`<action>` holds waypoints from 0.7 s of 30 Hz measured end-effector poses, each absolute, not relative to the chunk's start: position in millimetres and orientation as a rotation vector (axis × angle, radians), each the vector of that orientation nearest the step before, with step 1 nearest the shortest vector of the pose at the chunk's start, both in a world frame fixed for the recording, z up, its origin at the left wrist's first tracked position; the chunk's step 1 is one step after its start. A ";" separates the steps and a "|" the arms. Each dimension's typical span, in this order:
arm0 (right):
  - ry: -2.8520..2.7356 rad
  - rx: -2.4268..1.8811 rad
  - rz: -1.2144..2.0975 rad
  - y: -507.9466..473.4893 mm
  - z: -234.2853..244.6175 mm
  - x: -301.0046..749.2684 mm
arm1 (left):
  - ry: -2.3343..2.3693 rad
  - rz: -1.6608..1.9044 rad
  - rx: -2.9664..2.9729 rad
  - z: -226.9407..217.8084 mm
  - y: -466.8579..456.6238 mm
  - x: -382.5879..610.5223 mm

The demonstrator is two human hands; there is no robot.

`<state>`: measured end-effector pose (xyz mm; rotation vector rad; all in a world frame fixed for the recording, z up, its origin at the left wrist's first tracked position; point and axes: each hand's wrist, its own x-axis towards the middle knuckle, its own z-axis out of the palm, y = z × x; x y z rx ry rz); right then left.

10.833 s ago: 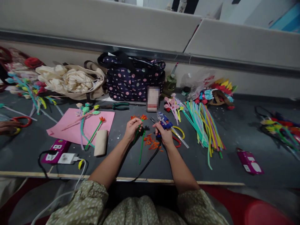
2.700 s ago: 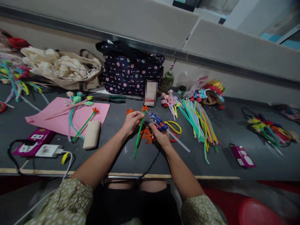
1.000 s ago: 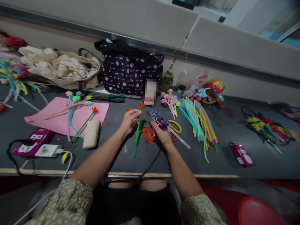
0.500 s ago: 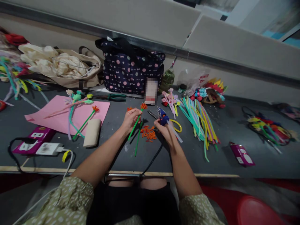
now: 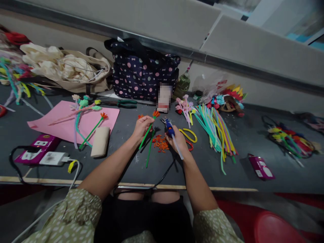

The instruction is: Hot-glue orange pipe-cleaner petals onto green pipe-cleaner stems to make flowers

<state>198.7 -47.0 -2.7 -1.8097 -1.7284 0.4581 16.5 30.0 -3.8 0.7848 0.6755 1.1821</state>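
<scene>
My left hand (image 5: 142,128) pinches a pipe-cleaner flower (image 5: 146,135) by its green stem, just under the orange head. In my right hand (image 5: 176,140) is a blue hot glue gun (image 5: 169,127), a clear glue stick poking out of its back end. Its nozzle points away from me, a little to the right of the flower head. Between the hands, a pile of short orange pipe-cleaner pieces (image 5: 161,143) lies on the dark table. A second green stem (image 5: 149,153) lies beside it. Scissors (image 5: 189,135) with yellow and red handles lie partly hidden behind my right hand.
Pink paper (image 5: 60,116) with finished flowers lies left, beside a beige roll (image 5: 100,141) and a purple power strip (image 5: 42,148). Pliers (image 5: 126,103) lie before a dark patterned bag (image 5: 141,77). Right are loose pipe cleaners (image 5: 215,128). A black cord (image 5: 165,172) crosses the table's front edge.
My right hand has turned the glue gun more upright, its nozzle now slightly left and closer to the flower. More of the scissors' handles shows. My left hand still holds the flower.
</scene>
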 end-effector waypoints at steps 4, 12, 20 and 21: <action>-1.729 -1.848 0.439 -45.8 -3.6 200.0 | 0.698 1.199 0.765 -2.0 29.5 16.7; -1.838 -1.854 0.349 -44.2 -4.9 188.3 | 0.726 1.228 0.738 -0.8 30.0 17.0; -2.032 -1.840 0.159 -39.4 -15.8 175.1 | 0.748 1.264 0.688 -2.9 33.5 16.5; -2.020 -1.840 0.164 -39.4 -16.0 175.7 | 0.749 1.262 0.685 -3.2 33.4 16.4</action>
